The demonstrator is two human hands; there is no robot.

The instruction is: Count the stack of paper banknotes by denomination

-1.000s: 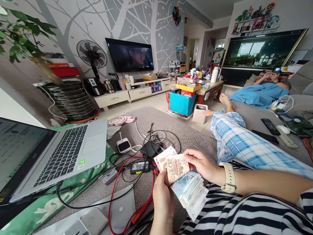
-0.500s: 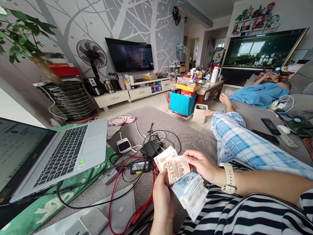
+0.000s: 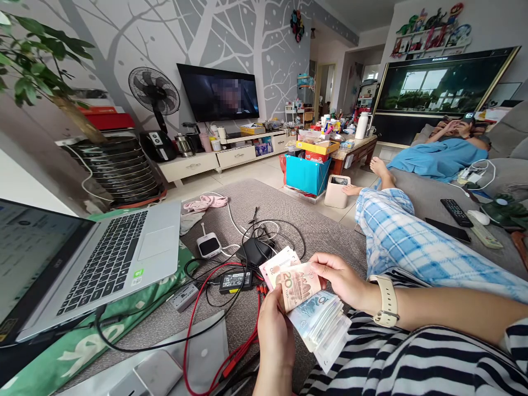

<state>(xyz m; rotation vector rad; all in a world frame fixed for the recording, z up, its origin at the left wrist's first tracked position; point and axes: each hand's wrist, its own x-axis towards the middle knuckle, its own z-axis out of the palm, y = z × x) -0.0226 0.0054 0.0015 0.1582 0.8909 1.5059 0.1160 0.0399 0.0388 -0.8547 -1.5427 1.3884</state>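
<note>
Brown 20 banknote [image 3: 297, 285]: top note of the fan, shifted slightly left since a second ago and turned a little more counter-clockwise; now overlapping more of the pink banknotes [image 3: 277, 262] behind it.

Right hand [image 3: 339, 278]: fingertips have followed the note's far right corner a touch leftward.

Left hand [image 3: 275, 336]: thumb has edged slightly up along the note's near left edge.
</note>
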